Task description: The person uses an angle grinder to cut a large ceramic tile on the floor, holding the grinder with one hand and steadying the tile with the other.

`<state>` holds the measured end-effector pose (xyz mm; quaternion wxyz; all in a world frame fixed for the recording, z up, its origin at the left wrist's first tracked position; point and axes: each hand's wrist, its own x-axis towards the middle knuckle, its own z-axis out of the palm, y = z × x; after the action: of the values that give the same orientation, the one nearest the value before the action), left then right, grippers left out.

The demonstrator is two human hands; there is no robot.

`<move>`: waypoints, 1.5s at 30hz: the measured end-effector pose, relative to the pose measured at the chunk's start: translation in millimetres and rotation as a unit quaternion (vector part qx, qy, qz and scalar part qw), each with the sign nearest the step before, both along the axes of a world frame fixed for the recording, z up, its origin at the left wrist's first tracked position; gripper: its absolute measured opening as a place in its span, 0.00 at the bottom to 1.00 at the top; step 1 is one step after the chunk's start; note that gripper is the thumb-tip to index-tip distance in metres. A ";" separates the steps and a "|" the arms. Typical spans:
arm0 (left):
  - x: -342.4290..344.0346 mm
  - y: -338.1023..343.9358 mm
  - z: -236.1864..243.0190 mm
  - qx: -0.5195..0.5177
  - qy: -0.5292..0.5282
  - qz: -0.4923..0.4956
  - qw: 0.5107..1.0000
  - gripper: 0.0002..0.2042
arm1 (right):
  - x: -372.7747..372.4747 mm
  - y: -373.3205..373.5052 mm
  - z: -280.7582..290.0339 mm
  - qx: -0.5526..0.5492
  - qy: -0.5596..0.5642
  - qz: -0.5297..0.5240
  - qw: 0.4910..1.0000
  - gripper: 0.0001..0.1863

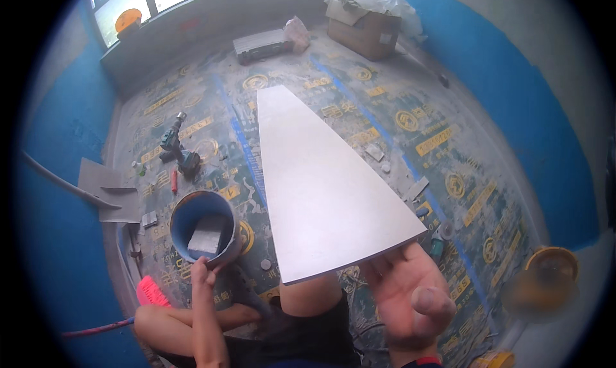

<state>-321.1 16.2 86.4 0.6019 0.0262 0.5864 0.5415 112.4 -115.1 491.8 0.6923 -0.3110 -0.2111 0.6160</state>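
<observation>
A long, pale white tile-like panel point(321, 195) slants up in front of me, its near edge close to my knees. Under its near right corner sits my right hand point(414, 291), palm up, supporting it with the fingers partly hidden beneath. On the left, my left hand point(204, 275) is closed on the near rim of a blue-grey bucket point(181, 222), which is tilted toward me. Inside that bucket lies a whitish-grey block point(206, 238). What bears the panel's far end is hidden.
A cordless drill point(181, 153), a red marker-like stick point(174, 181) and a shovel point(119, 198) lie left. The pink brush point(153, 292) is near my knee. Farther off are a grey case point(262, 45) and a cardboard box point(362, 34). A yellowish bucket point(545, 281) stands right. Printed sheeting covers the floor.
</observation>
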 end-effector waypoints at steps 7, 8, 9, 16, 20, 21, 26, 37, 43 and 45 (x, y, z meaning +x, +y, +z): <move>96.3 58.9 -29.4 0.027 -0.088 -0.155 0.984 0.19 | -7.3 -1.4 -3.4 -0.019 -0.016 -0.067 0.997 0.57; 131.9 59.4 -19.1 0.015 -0.108 -0.170 0.979 0.19 | -7.5 -3.5 -6.0 -0.029 -0.019 -0.072 0.997 0.57; 140.6 61.6 -19.5 0.009 -0.089 -0.195 0.977 0.19 | -12.2 -4.7 -6.2 -0.034 -0.011 -0.064 0.997 0.56; 235.9 38.2 46.2 -0.015 0.018 -0.282 0.959 0.29 | -3.1 -27.4 -36.8 -0.084 -0.004 -0.094 0.992 0.50; 203.2 71.9 39.0 0.106 0.445 -0.129 0.880 0.44 | 12.0 -26.3 -37.3 -0.124 -0.003 -0.063 0.990 0.49; 215.7 93.8 73.1 0.143 0.400 -0.109 0.899 0.45 | 32.5 -33.8 -40.5 -0.135 -0.007 -0.071 0.988 0.48; 262.1 209.9 145.0 0.087 -0.121 -0.254 0.956 0.36 | 75.5 -35.2 -49.5 -0.180 -0.039 -0.094 0.978 0.36; 266.4 287.8 138.4 -0.069 0.048 -0.345 0.935 0.18 | 25.1 -35.4 -141.3 -0.330 -0.094 0.253 0.904 0.36; 261.5 254.5 127.2 -0.076 0.130 -0.349 0.925 0.21 | -19.5 -47.7 -165.5 -0.327 -0.087 0.305 0.890 0.23; 263.5 245.0 122.3 -0.096 0.119 -0.357 0.921 0.21 | -30.6 -63.8 -166.3 -0.321 -0.108 0.296 0.893 0.20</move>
<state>-57.6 261.2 208.7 0.6806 0.2408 0.6545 0.2245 81.8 -178.9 325.5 0.3135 -0.5044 -0.1577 0.7889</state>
